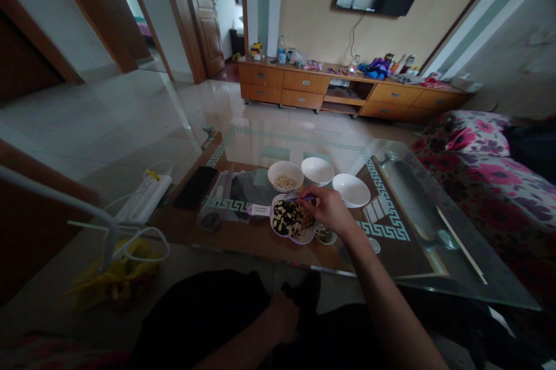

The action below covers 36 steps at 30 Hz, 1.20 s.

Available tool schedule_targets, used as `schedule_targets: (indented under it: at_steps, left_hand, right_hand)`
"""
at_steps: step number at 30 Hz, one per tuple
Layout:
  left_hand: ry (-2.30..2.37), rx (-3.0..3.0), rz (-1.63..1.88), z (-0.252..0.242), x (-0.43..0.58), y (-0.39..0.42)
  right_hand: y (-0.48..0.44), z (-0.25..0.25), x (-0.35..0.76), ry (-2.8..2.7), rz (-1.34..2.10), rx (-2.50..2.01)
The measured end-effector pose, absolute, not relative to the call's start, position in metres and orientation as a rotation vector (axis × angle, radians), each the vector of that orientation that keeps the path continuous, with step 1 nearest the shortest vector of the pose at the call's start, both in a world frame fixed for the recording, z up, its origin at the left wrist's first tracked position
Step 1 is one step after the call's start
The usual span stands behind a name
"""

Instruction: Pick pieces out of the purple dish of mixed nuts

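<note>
Pinches a thin purple utensil (303, 200) between pressed-together fingertips of the right hand (330, 209), just above a white scalloped plate (306, 239) of dark and pale beans on the glass-topped table (408, 254). Rests the left hand (283, 318) on the dark lap, curled closed. Cannot make out the utensil's tip. Faces three round white bowls (317, 171) beyond the plate, with a black phone (195, 186) lying well left.

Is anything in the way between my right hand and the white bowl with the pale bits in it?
Nothing visible. Your right hand, pinching a thin purple tool, is over the plate of mixed pieces; the bowl with pale bits stands just beyond the plate's far rim. The two empty bowls stand off to the right.
</note>
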<state>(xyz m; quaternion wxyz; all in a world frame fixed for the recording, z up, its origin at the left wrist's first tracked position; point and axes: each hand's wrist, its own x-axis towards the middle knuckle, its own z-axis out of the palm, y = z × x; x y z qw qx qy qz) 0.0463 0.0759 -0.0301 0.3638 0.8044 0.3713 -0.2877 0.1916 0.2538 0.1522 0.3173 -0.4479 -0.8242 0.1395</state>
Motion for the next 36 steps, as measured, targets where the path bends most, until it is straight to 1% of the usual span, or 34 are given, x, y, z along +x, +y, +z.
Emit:
schedule_targets:
  at_steps: [5, 10, 12, 15, 24, 31, 36]
  left_hand:
    - [0.928, 2.067, -0.834, -0.021, 0.046, 0.079]
    - [0.941, 2.055, -0.744, -0.023, 0.043, 0.079]
    - [0.951, 2.038, -0.776, -0.025, 0.043, 0.080]
    - [0.951, 2.039, -0.815, -0.026, 0.044, 0.081]
    - [0.954, 2.048, -0.757, -0.030, 0.040, 0.078]
    - [0.945, 2.046, -0.783, -0.022, 0.043, 0.080]
    - [0.945, 2.036, -0.801, -0.013, 0.044, 0.083]
  right_hand:
    - [0.250, 0.160, 0.181, -2.330, 0.078, -1.237]
    - [0.241, 0.161, 0.167, -2.402, -0.058, -1.164]
    - [0.239, 0.159, 0.167, -2.398, -0.094, -1.150]
    - [0.238, 0.159, 0.169, -2.386, -0.107, -1.115]
    - [0.236, 0.160, 0.170, -2.387, -0.084, -1.060]
    - [0.240, 0.147, 0.170, -2.418, -0.112, -1.044]
    - [0.240, 0.148, 0.171, -2.387, -0.039, -1.048]
